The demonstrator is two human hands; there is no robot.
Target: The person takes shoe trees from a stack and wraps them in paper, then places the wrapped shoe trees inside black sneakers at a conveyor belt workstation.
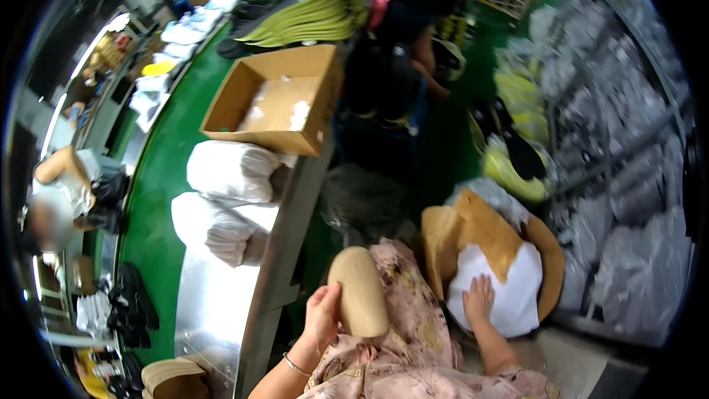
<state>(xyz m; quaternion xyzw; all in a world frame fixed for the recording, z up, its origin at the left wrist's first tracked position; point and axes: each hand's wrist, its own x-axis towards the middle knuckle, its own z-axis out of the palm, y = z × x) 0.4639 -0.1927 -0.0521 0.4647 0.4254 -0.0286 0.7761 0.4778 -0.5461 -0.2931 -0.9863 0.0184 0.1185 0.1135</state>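
My left hand [323,319] grips the edge of a beige oblong piece with a rounded top [360,292], which looks like part of an insole or a stack of them. It is held upright in front of my lap. My right hand [478,299] lies with fingers spread on a white sheet [506,281], and nothing shows in its grasp. The sheet sits inside a round container lined with brown paper [443,247], to the right of my lap.
A metal-topped bench [214,310] on my left bears white wrapped bundles [233,170] and an open cardboard box [277,96]. Beige curved pieces [173,378] lie at its near end. Plastic-bagged goods [635,266] fill a rack on the right. A person [425,48] is ahead.
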